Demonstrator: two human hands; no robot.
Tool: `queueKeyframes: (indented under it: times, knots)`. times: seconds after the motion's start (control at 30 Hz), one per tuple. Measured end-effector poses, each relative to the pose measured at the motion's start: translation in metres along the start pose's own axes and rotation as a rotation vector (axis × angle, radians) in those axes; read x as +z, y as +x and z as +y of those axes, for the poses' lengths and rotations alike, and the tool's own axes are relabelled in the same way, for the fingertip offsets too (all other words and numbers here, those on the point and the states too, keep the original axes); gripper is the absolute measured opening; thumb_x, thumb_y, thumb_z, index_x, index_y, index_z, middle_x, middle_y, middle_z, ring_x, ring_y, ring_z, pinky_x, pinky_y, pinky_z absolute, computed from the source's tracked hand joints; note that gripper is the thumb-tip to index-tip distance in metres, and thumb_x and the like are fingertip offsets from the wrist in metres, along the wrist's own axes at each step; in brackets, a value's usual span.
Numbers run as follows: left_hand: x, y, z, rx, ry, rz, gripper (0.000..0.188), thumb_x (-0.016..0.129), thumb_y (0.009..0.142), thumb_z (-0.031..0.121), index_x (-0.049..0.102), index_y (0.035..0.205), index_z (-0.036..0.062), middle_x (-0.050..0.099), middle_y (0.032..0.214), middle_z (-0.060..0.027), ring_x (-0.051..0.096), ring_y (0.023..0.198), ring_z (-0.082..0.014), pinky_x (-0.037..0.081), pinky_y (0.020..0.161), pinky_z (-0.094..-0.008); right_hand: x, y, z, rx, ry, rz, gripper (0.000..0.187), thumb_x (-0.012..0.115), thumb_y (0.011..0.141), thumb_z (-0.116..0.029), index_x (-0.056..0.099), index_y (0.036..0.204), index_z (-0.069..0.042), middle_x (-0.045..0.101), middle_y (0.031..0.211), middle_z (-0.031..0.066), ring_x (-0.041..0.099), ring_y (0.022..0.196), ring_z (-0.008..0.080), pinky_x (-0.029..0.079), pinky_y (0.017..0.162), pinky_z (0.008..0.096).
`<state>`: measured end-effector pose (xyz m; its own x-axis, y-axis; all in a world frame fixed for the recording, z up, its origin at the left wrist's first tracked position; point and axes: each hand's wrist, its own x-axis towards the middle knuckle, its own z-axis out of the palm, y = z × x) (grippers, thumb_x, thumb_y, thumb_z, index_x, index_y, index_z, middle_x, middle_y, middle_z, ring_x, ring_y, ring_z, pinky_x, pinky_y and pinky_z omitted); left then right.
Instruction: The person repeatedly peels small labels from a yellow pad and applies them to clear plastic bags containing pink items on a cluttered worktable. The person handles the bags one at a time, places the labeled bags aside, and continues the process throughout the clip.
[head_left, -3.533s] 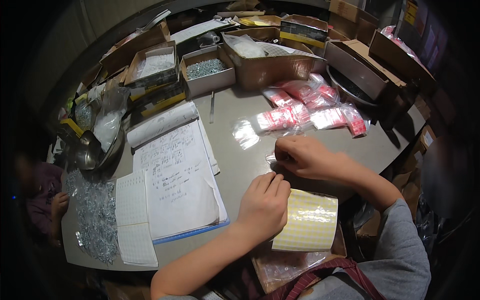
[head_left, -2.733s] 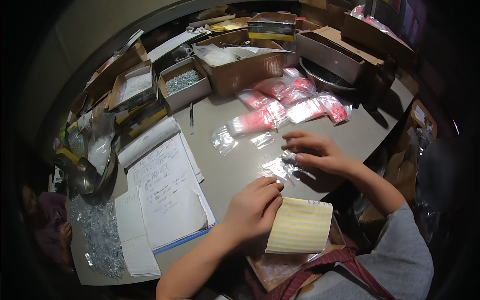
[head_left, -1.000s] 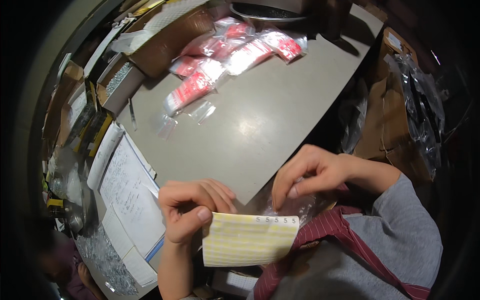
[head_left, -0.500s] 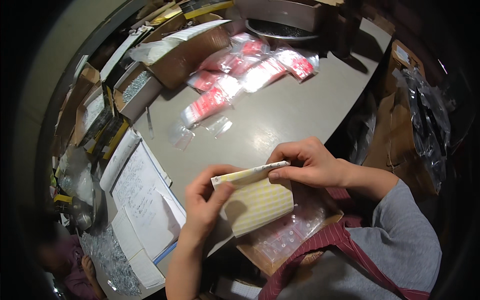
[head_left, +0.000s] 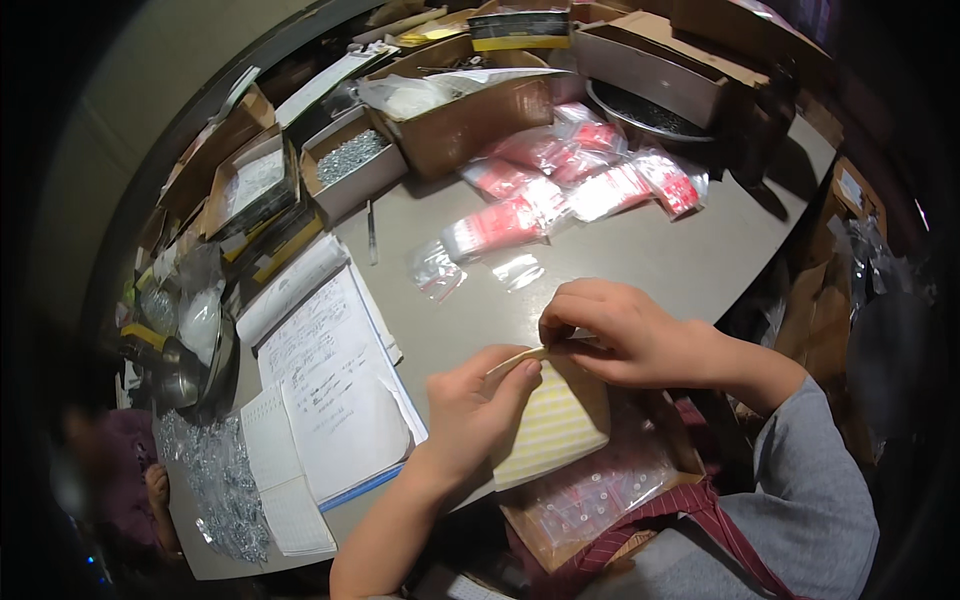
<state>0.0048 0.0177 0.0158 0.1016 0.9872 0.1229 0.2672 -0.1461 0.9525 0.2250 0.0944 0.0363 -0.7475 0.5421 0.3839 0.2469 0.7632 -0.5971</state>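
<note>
A yellow-and-white sheet of small stickers [head_left: 560, 430] hangs in front of me, its top edge folded over. My left hand [head_left: 475, 410] is closed on that edge, thumb in front. My right hand [head_left: 625, 335] pinches at the same edge, close to the left thumb; whether a loose sticker is between its fingertips is hidden. Under the sheet, at my lap, a cardboard box [head_left: 690, 440] holds clear plastic bags [head_left: 600, 500] with small round marks on them.
An open notebook [head_left: 340, 370] lies left of my hands, with a pile of small clear packets [head_left: 215, 480] beyond it. Red-and-white zip bags [head_left: 500, 225] are heaped ahead. A box of metal hardware [head_left: 350, 155] and a pen [head_left: 371, 235] are nearby. Another person's hand [head_left: 157, 485] shows at far left.
My hands have come together at the sheet's top edge, where they were farther apart. The numbered strip along that edge no longer shows. The whole view has shifted, moving the table rightward.
</note>
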Motion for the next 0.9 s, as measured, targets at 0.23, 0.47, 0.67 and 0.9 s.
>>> queueKeyframes:
  times: [0.23, 0.47, 0.67, 0.9]
  knots:
    - [-0.008, 0.002, 0.002, -0.136, -0.032, 0.008, 0.024, 0.067, 0.100, 0.020, 0.074, 0.104, -0.0021, 0.073, 0.082, -0.0070, 0.063, 0.076, -0.0087, 0.052, 0.070, -0.0270, 0.013, 0.006, 0.000, -0.074, -0.257, 0.017, 0.027, 0.072, 0.080, -0.005, 0.060, 0.103, -0.001, 0.060, 0.096, 0.0152, 0.060, 0.089, 0.0367, 0.050, 0.080, 0.0441]
    - [-0.009, 0.015, -0.008, -0.211, -0.314, 0.065, 0.024, 0.065, 0.100, 0.021, 0.071, 0.101, -0.0015, 0.069, 0.081, -0.0041, 0.062, 0.075, -0.0105, 0.050, 0.066, -0.0295, 0.003, 0.010, -0.001, -0.207, -0.230, -0.008, 0.038, 0.069, 0.073, -0.006, 0.060, 0.110, -0.001, 0.059, 0.102, 0.0167, 0.059, 0.094, 0.0386, 0.050, 0.083, 0.0440]
    - [-0.005, 0.008, -0.016, 0.367, 0.332, 0.047, 0.013, 0.066, 0.096, 0.016, 0.068, 0.097, 0.0042, 0.067, 0.078, -0.0164, 0.067, 0.070, -0.0352, 0.050, 0.057, -0.0432, 0.001, 0.061, 0.039, 0.146, -0.179, -0.028, 0.012, 0.064, 0.093, -0.005, 0.057, 0.102, 0.000, 0.064, 0.096, 0.0162, 0.063, 0.089, 0.0325, 0.051, 0.078, 0.0383]
    - [-0.003, 0.003, -0.007, 0.794, 0.436, -0.045, 0.012, 0.078, 0.081, 0.010, 0.071, 0.090, 0.0064, 0.067, 0.077, -0.0077, 0.066, 0.066, -0.0262, 0.051, 0.058, -0.0379, 0.011, 0.053, 0.063, 0.290, 0.755, -0.447, 0.017, 0.070, 0.094, -0.014, 0.062, 0.093, 0.001, 0.064, 0.089, 0.0066, 0.061, 0.093, 0.0166, 0.042, 0.110, 0.0404]
